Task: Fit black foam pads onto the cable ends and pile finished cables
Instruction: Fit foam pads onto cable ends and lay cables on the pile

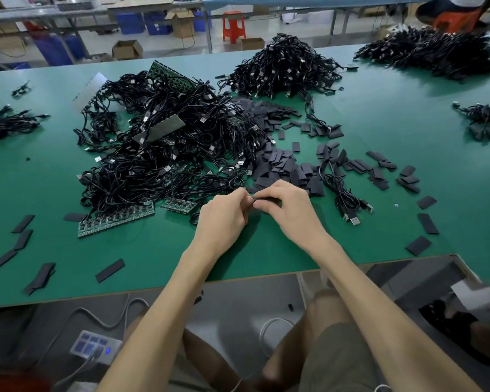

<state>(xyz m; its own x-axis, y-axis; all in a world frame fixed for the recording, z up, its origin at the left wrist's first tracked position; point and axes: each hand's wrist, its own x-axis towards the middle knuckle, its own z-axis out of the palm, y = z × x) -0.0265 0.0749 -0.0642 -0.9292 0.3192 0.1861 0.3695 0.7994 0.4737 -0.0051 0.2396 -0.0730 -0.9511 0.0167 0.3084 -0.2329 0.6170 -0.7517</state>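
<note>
My left hand (224, 215) and my right hand (287, 207) meet fingertip to fingertip over the green table (159, 250). Between them sits a black foam pad (268, 200), pinched by my right fingers. My left fingers curl around a small cable end at the pad's mouth; the end itself is mostly hidden. A thin black cable (194, 219) loops out to the left of my left hand. Behind my hands lies a big tangle of black USB cables (164, 142). Loose foam pads (289, 165) are scattered just beyond my right hand.
A tidier heap of cables (287, 66) rises at the back centre, another (436, 52) at the back right. Green circuit strips (116, 219) lie left of my hands. Stray pads (109, 270) dot the front left. A coiled cable (348, 202) lies on the right.
</note>
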